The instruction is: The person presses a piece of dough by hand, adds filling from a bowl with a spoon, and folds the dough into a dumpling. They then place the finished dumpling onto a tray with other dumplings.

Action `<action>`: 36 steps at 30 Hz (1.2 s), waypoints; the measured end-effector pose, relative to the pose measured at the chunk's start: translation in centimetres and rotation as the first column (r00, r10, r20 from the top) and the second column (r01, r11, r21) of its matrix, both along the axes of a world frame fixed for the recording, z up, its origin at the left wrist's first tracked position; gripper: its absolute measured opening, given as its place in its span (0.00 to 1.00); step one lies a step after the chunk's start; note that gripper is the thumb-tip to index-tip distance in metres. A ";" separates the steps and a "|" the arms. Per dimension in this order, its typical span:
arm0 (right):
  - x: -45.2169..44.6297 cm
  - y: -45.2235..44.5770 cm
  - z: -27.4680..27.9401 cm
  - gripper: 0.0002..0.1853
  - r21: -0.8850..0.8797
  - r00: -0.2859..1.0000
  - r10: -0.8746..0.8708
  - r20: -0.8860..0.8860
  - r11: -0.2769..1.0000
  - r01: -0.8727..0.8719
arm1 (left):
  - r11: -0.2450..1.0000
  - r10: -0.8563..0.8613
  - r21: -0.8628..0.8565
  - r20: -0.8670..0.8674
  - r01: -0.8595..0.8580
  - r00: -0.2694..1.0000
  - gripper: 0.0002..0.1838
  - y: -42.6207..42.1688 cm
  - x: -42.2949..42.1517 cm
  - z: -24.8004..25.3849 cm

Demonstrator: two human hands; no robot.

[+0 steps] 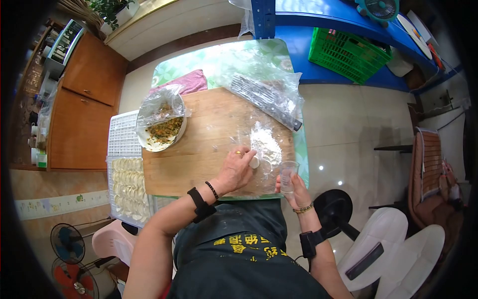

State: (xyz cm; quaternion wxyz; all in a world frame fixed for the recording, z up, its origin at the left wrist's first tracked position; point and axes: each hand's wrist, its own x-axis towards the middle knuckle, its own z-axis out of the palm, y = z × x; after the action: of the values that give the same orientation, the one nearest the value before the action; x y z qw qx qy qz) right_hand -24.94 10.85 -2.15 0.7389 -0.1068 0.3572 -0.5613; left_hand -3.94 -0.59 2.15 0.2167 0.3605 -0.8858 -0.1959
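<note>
My left hand (238,168), wearing a ring, is low over the wooden board, its fingers closed at a small pale round of dough (254,162). Just beyond lies a heap of white flour (266,142), scattered over the board's right side. At the near right edge, my right hand (298,192) is wrapped around a clear drinking glass (288,175). A bowl (180,133) of chopped filling (166,130), partly covered with plastic film, stands at the board's left. Rows of pleated dumplings (130,187) fill a tray beside the board.
The wooden board (209,117) rests on a table with a green patterned cloth (184,62). A dark-handled tool (264,102) in plastic lies at its far right corner, a pink cloth (186,83) behind the bowl. A white chair (373,244) and black stool (333,207) stand right.
</note>
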 end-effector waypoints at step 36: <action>0.1 0.1 -0.5 0.29 -0.030 0.993 0.043 -0.108 0.998 -0.046 | 0.979 0.123 0.147 0.110 -0.138 0.986 0.18 0.8 1.0 -0.5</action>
State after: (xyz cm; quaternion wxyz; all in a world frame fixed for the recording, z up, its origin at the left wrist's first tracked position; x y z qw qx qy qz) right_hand -24.84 10.92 -2.65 0.7292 -0.1566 0.3849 -0.5438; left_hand -2.92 0.24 1.63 0.1556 0.4430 -0.8522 -0.2307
